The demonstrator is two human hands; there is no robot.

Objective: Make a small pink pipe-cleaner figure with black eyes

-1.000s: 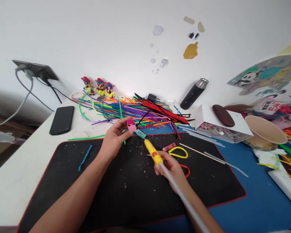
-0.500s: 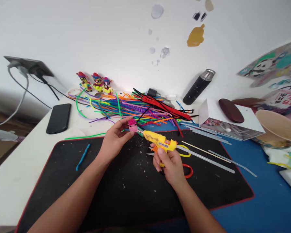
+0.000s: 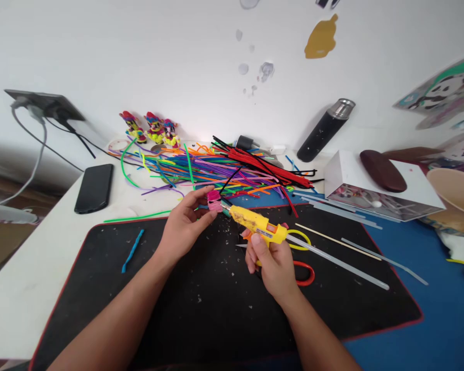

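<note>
My left hand (image 3: 185, 224) pinches a small pink pipe-cleaner piece (image 3: 214, 201) above the black mat (image 3: 139, 299). My right hand (image 3: 268, 260) grips a yellow glue gun (image 3: 255, 222) by its handle, with a finger on the orange trigger. The gun's nozzle touches the pink piece. A clear glue stick (image 3: 336, 261) pokes out of the gun's back toward the right. Both hands hover over the far middle of the mat.
A heap of coloured pipe cleaners (image 3: 224, 172) lies behind the hands. Scissors with yellow and red handles (image 3: 303, 257) rest beside my right hand. A black phone (image 3: 94, 187), three small figures (image 3: 150, 128), a black flask (image 3: 325, 130), a white box (image 3: 375, 188) and a blue pipe-cleaner bit (image 3: 132, 250) sit around.
My right hand turned the glue gun from pointing away to lying sideways and brought its nozzle against the pink piece. My left hand stayed nearly still. The camera tilted down slightly.
</note>
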